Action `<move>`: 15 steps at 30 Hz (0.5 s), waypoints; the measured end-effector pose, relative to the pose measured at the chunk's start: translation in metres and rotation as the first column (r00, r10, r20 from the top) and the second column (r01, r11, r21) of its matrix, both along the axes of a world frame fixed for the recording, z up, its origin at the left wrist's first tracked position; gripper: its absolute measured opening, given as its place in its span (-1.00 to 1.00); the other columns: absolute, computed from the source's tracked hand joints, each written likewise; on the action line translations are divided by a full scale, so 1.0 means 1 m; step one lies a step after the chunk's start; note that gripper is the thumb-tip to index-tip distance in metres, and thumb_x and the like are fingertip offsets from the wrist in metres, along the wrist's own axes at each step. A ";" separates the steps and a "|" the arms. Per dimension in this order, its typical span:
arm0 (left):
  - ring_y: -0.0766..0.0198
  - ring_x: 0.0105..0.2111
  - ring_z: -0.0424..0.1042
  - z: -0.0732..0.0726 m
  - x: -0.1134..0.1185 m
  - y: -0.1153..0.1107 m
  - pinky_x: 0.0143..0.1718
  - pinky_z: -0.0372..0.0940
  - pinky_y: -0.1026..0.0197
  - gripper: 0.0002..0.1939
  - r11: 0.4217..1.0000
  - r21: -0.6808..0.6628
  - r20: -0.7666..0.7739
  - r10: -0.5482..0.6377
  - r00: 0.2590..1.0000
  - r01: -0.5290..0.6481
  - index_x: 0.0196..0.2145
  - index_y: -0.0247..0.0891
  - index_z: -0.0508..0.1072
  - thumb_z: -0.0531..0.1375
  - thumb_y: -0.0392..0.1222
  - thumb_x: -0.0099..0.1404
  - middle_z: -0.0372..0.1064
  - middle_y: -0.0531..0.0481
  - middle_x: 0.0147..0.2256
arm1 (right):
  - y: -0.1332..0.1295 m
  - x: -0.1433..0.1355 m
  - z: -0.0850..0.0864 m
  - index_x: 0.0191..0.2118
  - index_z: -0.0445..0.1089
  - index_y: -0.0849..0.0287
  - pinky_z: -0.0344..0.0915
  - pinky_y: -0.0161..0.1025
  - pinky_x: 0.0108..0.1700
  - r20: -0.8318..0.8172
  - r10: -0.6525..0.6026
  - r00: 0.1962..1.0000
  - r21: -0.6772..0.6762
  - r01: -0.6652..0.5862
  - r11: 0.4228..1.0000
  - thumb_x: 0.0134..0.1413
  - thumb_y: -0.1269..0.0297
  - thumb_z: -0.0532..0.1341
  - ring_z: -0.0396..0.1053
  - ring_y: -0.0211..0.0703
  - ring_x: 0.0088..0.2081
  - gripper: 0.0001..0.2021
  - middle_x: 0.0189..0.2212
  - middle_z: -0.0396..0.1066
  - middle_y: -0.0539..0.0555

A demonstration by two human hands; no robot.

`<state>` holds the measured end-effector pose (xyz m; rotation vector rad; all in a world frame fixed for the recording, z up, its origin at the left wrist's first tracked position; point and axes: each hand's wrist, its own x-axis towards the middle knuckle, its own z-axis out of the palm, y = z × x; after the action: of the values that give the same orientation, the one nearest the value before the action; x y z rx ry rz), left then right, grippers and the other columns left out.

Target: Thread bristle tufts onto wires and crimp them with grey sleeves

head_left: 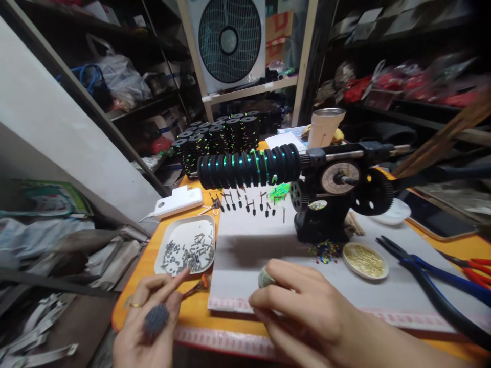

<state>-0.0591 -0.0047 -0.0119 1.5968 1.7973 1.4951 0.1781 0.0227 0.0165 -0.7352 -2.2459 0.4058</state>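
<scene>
My left hand (153, 312) hovers over the table's front left edge, index finger stretched toward a white tray (161, 263) of small grey metal pieces. A ring circles one finger, and a dark rough cap-like piece (156, 319) sits on the hand. By its fingertips is a thin dark item with an orange end (203, 282); whether they touch is unclear. My right hand (303, 301) is over the grey board, fingers pressed together, a greenish wrap (264, 277) on one fingertip. Beyond stands a black winding machine (326, 204) bearing ridged black spools (249, 166) with shiny teal bands.
Right of the machine's base are a dish of gold pieces (365, 260), colourful beads (324, 251), blue-handled pliers (422, 271) and a phone (441, 214). Stacked black spools (218, 135), a white power strip (178, 202) and a cup (326, 128) stand farther back.
</scene>
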 end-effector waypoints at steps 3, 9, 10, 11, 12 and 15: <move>0.07 -0.19 0.46 -0.009 -0.034 0.009 -0.20 0.32 0.20 -0.74 0.969 -0.229 -0.262 -0.153 0.953 0.093 -0.15 -0.12 0.63 0.28 -0.02 0.25 0.48 -0.06 -0.23 | 0.000 -0.001 0.000 -0.29 0.43 0.25 0.10 -0.27 -0.43 -0.018 -0.015 1.000 -0.036 0.014 0.999 0.20 0.56 0.02 0.19 -0.20 -0.45 -0.76 -0.48 0.28 0.04; -0.08 -0.07 0.48 -0.018 -0.030 0.016 -0.04 0.32 0.00 -0.77 0.939 -0.319 -0.249 -0.215 0.944 0.129 -0.23 -0.11 0.58 0.27 0.02 0.23 0.56 -0.11 -0.14 | 0.000 -0.002 -0.001 -0.27 0.43 0.27 0.16 -0.30 -0.40 -0.070 0.036 0.997 -0.103 -0.043 0.994 0.18 0.57 0.03 0.21 -0.22 -0.44 -0.76 -0.46 0.29 0.04; -0.04 -0.07 0.47 -0.016 -0.023 0.013 -0.03 0.31 0.04 -0.76 0.953 -0.285 -0.170 -0.157 0.973 0.104 -0.21 -0.12 0.58 0.28 0.02 0.23 0.54 -0.09 -0.16 | 0.000 -0.002 -0.001 -0.27 0.44 0.28 0.16 -0.31 -0.41 -0.088 0.033 0.996 -0.117 -0.043 0.992 0.18 0.57 0.04 0.20 -0.23 -0.45 -0.76 -0.47 0.27 0.03; 0.00 -0.07 0.46 -0.013 -0.015 0.010 -0.03 0.30 0.09 -0.75 0.963 -0.255 -0.053 -0.099 0.994 0.083 -0.18 -0.12 0.57 0.28 0.02 0.23 0.52 -0.07 -0.18 | -0.001 -0.003 -0.001 -0.28 0.46 0.29 0.15 -0.32 -0.42 -0.111 0.022 0.994 -0.126 -0.036 0.991 0.19 0.56 0.05 0.20 -0.24 -0.46 -0.77 -0.48 0.25 0.02; 0.06 -0.11 0.46 -0.011 -0.005 0.006 -0.05 0.30 0.15 -0.73 0.965 -0.248 0.118 -0.058 0.991 0.086 -0.13 -0.12 0.55 0.28 0.01 0.25 0.49 -0.04 -0.22 | -0.001 -0.004 -0.001 -0.28 0.47 0.29 0.14 -0.32 -0.44 -0.140 0.006 0.990 -0.128 -0.025 0.991 0.19 0.56 0.07 0.19 -0.25 -0.47 -0.77 -0.49 0.22 0.01; 0.22 -0.31 0.40 -0.007 0.025 -0.003 -0.18 0.33 0.23 -0.67 0.917 -0.231 0.643 -0.106 0.758 0.324 -0.09 -0.15 0.55 0.28 0.03 0.25 0.35 0.02 -0.37 | -0.001 -0.005 -0.002 -0.31 0.51 0.28 0.10 -0.33 -0.47 -0.220 -0.049 0.974 -0.130 0.020 0.991 0.18 0.54 0.12 0.18 -0.27 -0.48 -0.80 -0.51 0.16 -0.02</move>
<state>-0.0343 -0.0081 -0.0193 0.9444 1.3293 1.3081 0.1729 0.0218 0.0142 -0.7540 -2.0084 0.5888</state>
